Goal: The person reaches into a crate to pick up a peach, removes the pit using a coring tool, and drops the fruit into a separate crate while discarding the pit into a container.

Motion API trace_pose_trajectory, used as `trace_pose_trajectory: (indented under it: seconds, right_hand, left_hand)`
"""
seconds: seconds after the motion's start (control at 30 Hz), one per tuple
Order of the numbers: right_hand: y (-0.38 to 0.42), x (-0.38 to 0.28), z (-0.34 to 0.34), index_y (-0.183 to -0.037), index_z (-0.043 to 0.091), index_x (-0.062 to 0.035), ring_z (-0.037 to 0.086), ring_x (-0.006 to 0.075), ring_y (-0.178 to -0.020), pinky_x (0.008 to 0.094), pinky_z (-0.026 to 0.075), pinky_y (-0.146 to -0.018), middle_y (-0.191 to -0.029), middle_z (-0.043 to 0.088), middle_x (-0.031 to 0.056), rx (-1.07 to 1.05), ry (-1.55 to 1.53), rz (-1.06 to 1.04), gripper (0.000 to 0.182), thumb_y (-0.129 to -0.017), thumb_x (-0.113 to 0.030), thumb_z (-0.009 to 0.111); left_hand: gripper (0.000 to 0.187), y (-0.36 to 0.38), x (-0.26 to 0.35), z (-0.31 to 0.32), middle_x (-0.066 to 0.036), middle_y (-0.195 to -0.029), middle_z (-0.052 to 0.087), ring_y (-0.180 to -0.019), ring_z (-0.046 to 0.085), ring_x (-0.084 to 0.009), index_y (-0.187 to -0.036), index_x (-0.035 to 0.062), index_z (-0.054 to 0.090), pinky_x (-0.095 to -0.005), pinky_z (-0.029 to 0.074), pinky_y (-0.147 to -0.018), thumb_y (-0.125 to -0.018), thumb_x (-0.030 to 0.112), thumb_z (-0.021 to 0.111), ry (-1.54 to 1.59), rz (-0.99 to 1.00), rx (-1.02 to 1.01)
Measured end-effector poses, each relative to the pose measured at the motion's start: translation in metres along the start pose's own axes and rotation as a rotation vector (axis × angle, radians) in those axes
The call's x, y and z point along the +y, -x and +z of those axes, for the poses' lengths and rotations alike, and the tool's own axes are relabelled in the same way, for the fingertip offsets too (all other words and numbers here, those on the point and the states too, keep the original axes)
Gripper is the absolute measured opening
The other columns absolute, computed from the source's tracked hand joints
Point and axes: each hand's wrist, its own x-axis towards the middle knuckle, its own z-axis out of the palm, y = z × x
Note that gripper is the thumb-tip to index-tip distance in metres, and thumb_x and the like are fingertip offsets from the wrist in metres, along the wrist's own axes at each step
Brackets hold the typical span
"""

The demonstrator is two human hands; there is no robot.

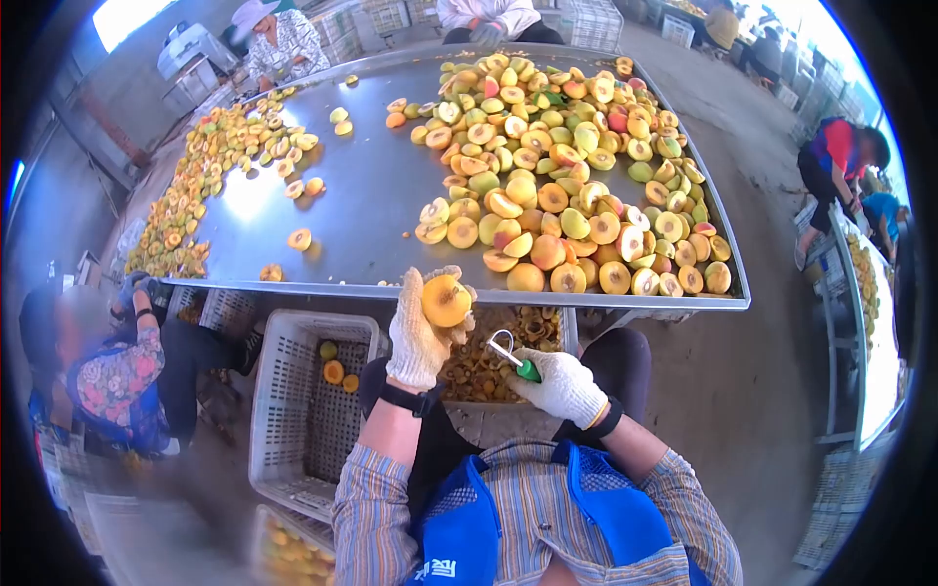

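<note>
My left hand [422,327], in a whitish knitted glove, holds a yellow peach half [447,300] just in front of the metal table's near edge. My right hand [559,383], gloved too, is closed round the green handle of a pitting tool [504,344], whose metal loop points up and left toward the peach half without touching it. Below and between my hands a crate of peach scraps [484,376] shows. Many halved peaches [567,195] are heaped on the right of the table, beyond my hands.
The metal table [362,205] bears another peach pile [210,166] at left. A white crate [278,420] with a few peach pieces stands left of my legs. One person [117,381] sits at left, others [283,49] behind the table, and more [840,161] at right.
</note>
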Motion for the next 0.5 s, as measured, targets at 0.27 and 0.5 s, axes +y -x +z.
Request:
trace_pose_trajectory:
  seconds: [0.27,0.5]
  right_hand:
    - [0.004,-0.018,0.013,-0.131,0.062,-0.0143,0.068,0.0199,-0.067,0.0334,0.055,-0.065,-0.078,0.069,0.0090,0.087,-0.309,0.083,0.046,-0.089,-0.029,0.071]
    - [0.001,-0.051,0.004,-0.127,0.060,-0.0016,0.059,0.0086,-0.064,0.0239,0.048,-0.055,-0.089,0.066,0.0006,-0.011,-1.021,0.156,0.051,-0.099,-0.043,0.060]
  left_hand:
    - [0.045,0.052,-0.025,-0.003,-0.018,-0.121,0.063,-0.119,0.060,-0.0300,-0.128,-0.0048,0.056,-0.0416,0.048,-0.103,-0.098,0.029,0.056,-0.006,0.189,-0.063]
    - [0.038,0.076,-0.040,0.025,-0.015,-0.130,0.060,-0.122,0.058,-0.0255,-0.128,-0.0062,0.058,-0.0370,0.042,-0.109,-0.095,0.011,0.053,-0.377,0.397,-0.114]
